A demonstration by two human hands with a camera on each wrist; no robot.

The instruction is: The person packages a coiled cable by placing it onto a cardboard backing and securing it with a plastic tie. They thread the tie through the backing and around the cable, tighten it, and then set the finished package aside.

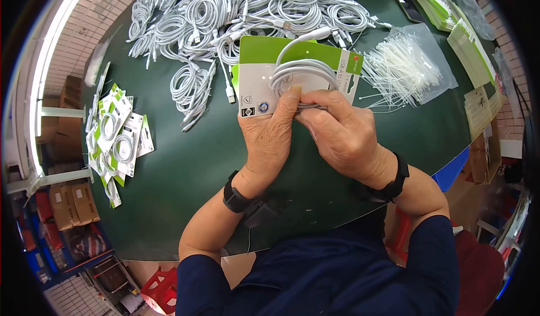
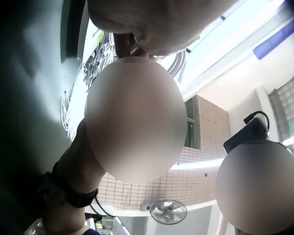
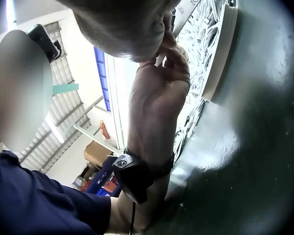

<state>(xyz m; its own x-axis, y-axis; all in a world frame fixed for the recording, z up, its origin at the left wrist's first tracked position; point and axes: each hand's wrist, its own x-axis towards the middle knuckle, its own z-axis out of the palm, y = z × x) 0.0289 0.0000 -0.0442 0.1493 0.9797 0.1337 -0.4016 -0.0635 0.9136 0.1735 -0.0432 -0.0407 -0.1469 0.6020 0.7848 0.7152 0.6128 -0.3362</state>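
Note:
Upright over the table, a green-and-white packaging card printed "USB A to" carries a coiled white USB cable on its front. My left hand grips the card's lower edge, its thumb pressing the bottom of the coil. From the lower right, my right hand pinches the coil's lower part with curled fingers; what lies inside the pinch is hidden. In the right wrist view, both hands meet at the card, the left hand beyond the right one.
Many coiled white cables are heaped along the table's far side. White cable ties spill from a clear bag at the right, near stacked green-and-white cards. Several carded cables lie piled at the left. A phone rests at the back right.

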